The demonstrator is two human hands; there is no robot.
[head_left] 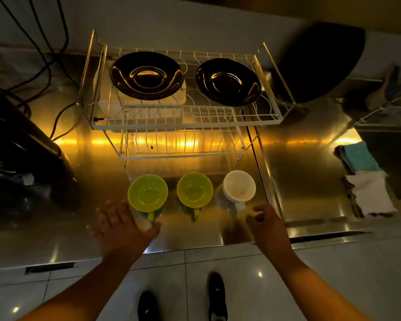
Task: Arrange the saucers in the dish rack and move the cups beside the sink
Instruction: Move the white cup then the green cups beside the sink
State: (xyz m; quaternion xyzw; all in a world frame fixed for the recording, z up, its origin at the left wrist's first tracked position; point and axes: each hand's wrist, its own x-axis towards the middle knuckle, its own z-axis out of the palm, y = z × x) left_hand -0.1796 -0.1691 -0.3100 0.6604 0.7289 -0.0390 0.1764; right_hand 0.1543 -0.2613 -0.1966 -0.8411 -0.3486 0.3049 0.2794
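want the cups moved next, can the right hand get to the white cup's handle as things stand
Probably yes. The right hand hovers open just beside the white cup, whose handle points toward the person, with bare counter between them and nothing in the way.

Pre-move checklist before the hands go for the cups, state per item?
1. Saucers racked: ok. Left black saucer and right black saucer lie on the dish rack top tier.
2. Cups upright: ok. Left green cup, middle green cup, white cup stand in a row.
3. Left hand free: ok, open beside the left green cup.
4. Right hand free: ok, holds nothing, near the white cup's handle.
5. Cups empty: ok, nothing visible inside.
6. Drop spot beside sink: cannot tell, sink not clearly in view.
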